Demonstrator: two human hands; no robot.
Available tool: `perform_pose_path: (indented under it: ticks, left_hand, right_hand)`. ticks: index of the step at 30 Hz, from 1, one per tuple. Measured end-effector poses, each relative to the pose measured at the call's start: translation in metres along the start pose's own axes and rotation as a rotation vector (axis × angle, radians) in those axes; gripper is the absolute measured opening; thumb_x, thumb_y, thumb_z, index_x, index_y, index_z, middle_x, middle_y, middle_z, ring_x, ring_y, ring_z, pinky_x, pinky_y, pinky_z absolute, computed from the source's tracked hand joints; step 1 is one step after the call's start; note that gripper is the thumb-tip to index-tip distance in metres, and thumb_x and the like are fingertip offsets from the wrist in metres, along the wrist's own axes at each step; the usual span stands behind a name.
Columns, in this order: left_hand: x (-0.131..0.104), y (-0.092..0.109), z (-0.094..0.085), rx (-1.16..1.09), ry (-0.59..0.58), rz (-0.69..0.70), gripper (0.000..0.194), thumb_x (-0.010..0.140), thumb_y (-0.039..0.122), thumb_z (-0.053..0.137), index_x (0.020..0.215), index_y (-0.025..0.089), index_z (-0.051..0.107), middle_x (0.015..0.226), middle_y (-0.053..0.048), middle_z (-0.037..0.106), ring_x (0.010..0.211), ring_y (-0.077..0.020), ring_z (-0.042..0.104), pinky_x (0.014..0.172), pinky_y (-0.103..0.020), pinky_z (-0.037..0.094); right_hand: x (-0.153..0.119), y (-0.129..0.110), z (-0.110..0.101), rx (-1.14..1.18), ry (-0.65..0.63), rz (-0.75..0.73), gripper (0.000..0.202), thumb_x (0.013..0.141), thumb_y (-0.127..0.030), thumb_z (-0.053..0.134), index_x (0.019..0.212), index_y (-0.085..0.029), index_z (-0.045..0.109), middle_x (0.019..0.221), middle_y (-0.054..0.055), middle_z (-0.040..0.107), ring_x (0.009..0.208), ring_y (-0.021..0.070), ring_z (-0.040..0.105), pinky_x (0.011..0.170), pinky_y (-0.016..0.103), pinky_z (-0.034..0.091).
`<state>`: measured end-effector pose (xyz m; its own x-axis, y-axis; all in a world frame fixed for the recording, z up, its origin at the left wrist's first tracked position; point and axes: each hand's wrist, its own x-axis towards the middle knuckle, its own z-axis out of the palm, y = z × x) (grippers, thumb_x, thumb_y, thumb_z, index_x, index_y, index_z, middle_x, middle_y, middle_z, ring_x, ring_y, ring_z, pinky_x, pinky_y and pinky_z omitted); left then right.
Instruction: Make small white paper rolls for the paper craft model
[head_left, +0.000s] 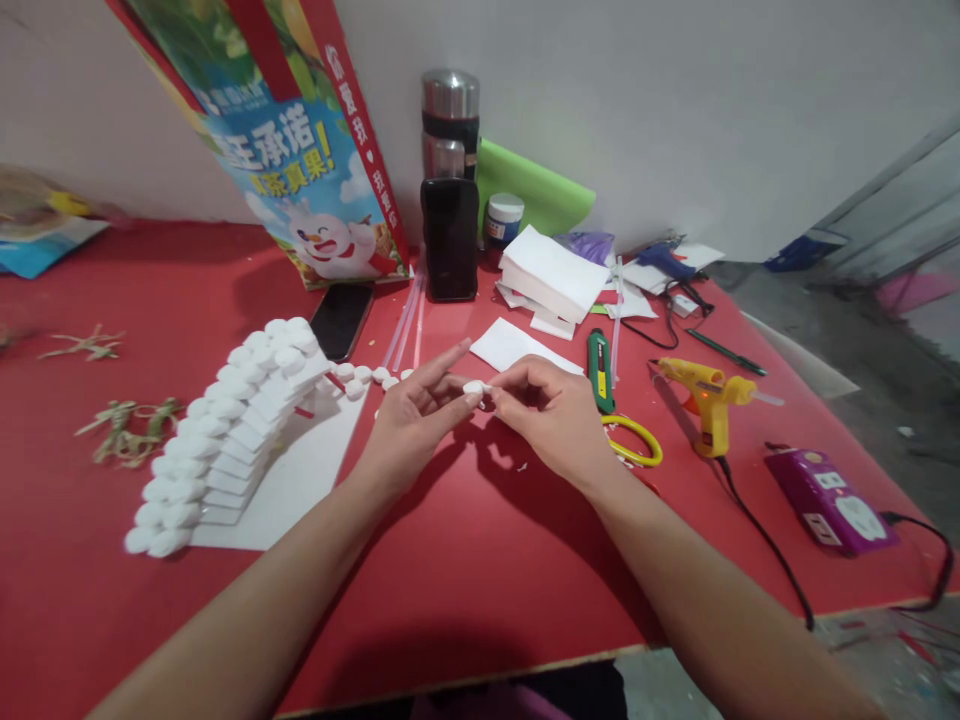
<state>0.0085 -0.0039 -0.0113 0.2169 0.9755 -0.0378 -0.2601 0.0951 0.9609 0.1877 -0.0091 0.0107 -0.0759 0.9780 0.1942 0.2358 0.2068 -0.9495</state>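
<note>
Over the middle of the red table, a small white round piece (474,387) is held between the fingertips of both hands. My left hand (412,410) pinches it from the left, its other fingers loosely curled. From the right, my right hand (544,405) has thumb and forefinger closed at the piece's edge. Similar white discs (361,374) lie in a loose row behind my left hand. Left of it stands a stepped white model (247,430), its steps edged with stacked round pieces, on a white board (300,490).
On the right are a green utility knife (600,370), yellow-handled scissors (649,440), a yellow glue gun (709,395) with a cord and a purple power strip (829,500). Phones (450,240), a steel flask (450,100), a printed bag (315,170) and white sheets (555,270) stand or lie behind.
</note>
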Motion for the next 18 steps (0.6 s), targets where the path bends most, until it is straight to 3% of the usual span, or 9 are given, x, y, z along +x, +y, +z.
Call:
perform_pose_path:
  ticks: [8,18]
  left_hand:
    - [-0.0012,0.0009,0.0027,0.024,0.071,-0.045,0.035,0.079,0.030,0.092,0.113,0.022,0.084,0.090,-0.005,0.082,0.087,-0.0178,0.076,0.084,-0.030,0.058]
    - [0.0008,0.0015,0.0026,0.006,0.064,-0.061,0.035,0.076,0.029,0.094,0.108,0.020,0.083,0.091,-0.006,0.084,0.087,-0.0196,0.079,0.085,-0.032,0.061]
  right_hand:
    - [-0.0009,0.0037,-0.0007,-0.043,-0.004,-0.038,0.006,0.088,-0.020,0.069,0.083,-0.019,0.072,0.081,0.001,0.069,0.062,0.0110,0.058,0.060,0.028,0.047]
    - [0.0016,0.0021,-0.0057,-0.132,-0.059,-0.177,0.012,0.085,-0.010,0.065,0.087,-0.018,0.074,0.083,0.001,0.067,0.066,0.0107,0.057,0.058,0.026,0.042]
